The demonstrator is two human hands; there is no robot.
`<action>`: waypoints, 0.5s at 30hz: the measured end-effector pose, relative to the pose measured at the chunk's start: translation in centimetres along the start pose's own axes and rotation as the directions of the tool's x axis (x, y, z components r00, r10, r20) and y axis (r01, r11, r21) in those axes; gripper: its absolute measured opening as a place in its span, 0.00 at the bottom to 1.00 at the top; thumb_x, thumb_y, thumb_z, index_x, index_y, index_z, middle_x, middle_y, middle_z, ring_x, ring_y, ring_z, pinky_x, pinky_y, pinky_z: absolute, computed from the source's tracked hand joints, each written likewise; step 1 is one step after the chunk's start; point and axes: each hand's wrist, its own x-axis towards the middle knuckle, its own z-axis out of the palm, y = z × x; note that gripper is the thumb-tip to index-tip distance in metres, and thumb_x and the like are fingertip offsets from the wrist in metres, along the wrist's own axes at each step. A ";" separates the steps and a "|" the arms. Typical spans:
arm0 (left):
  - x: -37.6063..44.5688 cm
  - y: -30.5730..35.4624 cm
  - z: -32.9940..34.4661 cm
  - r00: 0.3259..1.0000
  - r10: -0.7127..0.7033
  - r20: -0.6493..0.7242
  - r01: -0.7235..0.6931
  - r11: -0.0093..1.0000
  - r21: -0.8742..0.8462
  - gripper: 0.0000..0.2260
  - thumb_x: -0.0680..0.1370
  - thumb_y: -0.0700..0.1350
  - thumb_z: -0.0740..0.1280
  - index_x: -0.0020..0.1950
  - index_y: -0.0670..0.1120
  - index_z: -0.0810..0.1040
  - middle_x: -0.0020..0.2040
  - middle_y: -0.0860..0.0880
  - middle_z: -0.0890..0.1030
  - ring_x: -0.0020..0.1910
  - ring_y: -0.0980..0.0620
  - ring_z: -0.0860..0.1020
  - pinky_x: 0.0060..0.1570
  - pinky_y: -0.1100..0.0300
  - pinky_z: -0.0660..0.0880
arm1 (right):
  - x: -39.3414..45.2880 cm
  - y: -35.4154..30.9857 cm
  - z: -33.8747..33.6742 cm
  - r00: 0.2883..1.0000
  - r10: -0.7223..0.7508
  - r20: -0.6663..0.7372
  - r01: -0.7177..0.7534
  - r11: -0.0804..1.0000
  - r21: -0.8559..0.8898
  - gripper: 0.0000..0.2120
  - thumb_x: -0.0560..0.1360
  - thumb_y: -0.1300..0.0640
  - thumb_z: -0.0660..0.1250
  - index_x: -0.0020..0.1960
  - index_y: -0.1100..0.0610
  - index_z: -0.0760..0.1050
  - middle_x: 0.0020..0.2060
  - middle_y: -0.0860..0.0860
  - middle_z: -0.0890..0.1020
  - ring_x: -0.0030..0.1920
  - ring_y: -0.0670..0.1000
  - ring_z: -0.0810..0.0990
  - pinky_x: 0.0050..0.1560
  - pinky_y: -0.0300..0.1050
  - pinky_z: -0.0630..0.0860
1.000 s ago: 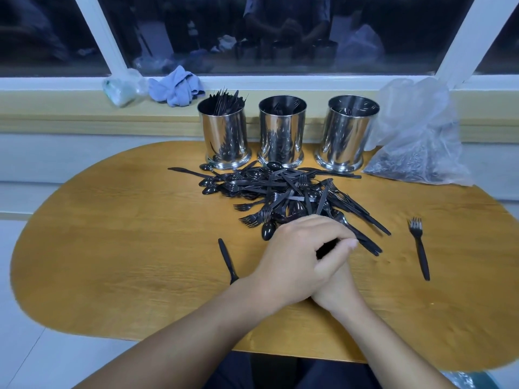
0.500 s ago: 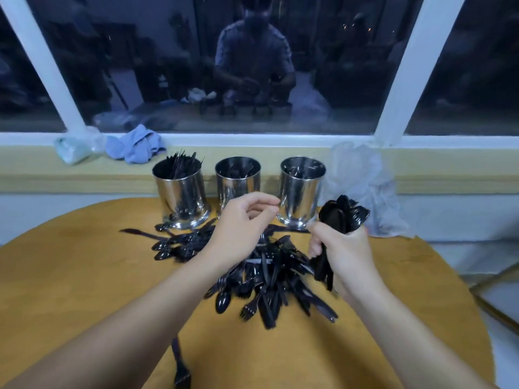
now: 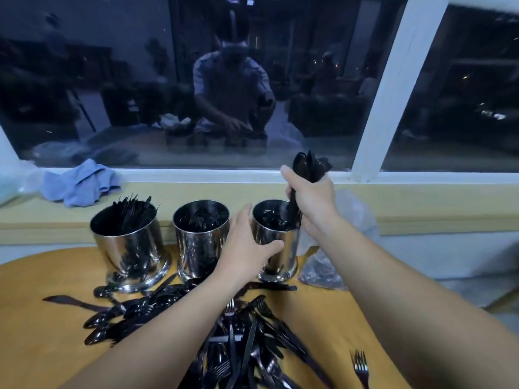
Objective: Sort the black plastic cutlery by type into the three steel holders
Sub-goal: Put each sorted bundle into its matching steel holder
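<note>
My right hand point(image 3: 310, 196) is curled tight round a bundle of spoons point(image 3: 307, 167). Their bowls stick up above my fist, and the handles reach down into the right holder point(image 3: 276, 248), which already has black cutlery in it; I cannot tell the type. My left hand point(image 3: 247, 248) is at that holder's left side with its fingers spread wide, thumb lying across the steel wall and the other fingers up by the rim, holding nothing.

The middle holder point(image 3: 200, 242) stands just beside it and has dark pieces low inside, too blurred to name. The left holder point(image 3: 129, 245) is the fullest, with thin black handles fanning up past its rim.

All three stand in a row at the far edge of the counter point(image 3: 42, 332). In front of them lies the loose pile point(image 3: 238, 332) of forks, spoons and knives, partly under my forearms. One fork point(image 3: 361, 367) lies apart on the right, and a knife point(image 3: 74, 301) sticks out on the left.

A clear bag point(image 3: 323, 270) sits just right of the right holder. A blue cloth point(image 3: 80, 183) lies on the sill behind.
</note>
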 end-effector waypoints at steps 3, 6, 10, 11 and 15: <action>1.3 -0.7 1.0 1.000 -0.008 0.016 0.007 1.000 0.006 0.54 0.77 0.55 0.82 0.91 0.52 0.49 0.89 0.53 0.58 0.83 0.57 0.62 0.78 0.59 0.62 | 2.4 2.0 1.9 1.000 -0.011 0.003 0.011 0.999 -0.052 0.15 0.73 0.52 0.83 0.51 0.56 0.80 0.34 0.52 0.81 0.35 0.50 0.79 0.47 0.54 0.81; 1.8 -1.5 1.9 1.000 -0.009 -0.016 0.009 1.000 -0.008 0.54 0.75 0.54 0.84 0.90 0.53 0.51 0.86 0.54 0.61 0.82 0.56 0.64 0.72 0.64 0.61 | 3.6 4.0 3.2 1.000 -0.013 -0.011 0.012 0.991 -0.134 0.17 0.70 0.54 0.85 0.53 0.55 0.82 0.37 0.50 0.85 0.36 0.49 0.82 0.53 0.57 0.85; 2.2 -2.6 2.6 0.997 -0.003 -0.079 -0.003 0.997 -0.081 0.37 0.71 0.52 0.85 0.74 0.60 0.70 0.69 0.56 0.74 0.64 0.67 0.76 0.63 0.60 0.77 | 4.0 5.8 4.1 0.999 -0.020 -0.036 0.001 0.884 -0.468 0.22 0.64 0.52 0.85 0.53 0.53 0.82 0.44 0.49 0.87 0.46 0.53 0.87 0.52 0.53 0.85; 2.3 -3.0 2.8 0.996 -0.002 -0.086 -0.005 0.997 -0.081 0.36 0.71 0.52 0.85 0.73 0.60 0.71 0.68 0.56 0.74 0.62 0.69 0.76 0.64 0.57 0.79 | 4.1 6.0 4.1 0.999 -0.009 -0.045 -0.017 0.841 -0.540 0.22 0.63 0.54 0.84 0.53 0.54 0.81 0.44 0.49 0.87 0.47 0.54 0.87 0.51 0.51 0.85; 2.4 -3.4 2.9 0.997 0.028 -0.072 -0.034 0.995 -0.090 0.40 0.74 0.53 0.84 0.81 0.61 0.68 0.75 0.57 0.72 0.67 0.62 0.78 0.69 0.56 0.77 | 4.4 5.1 3.5 0.987 0.163 0.012 -0.112 0.727 -0.677 0.23 0.61 0.57 0.85 0.52 0.59 0.81 0.44 0.53 0.87 0.46 0.56 0.87 0.50 0.51 0.86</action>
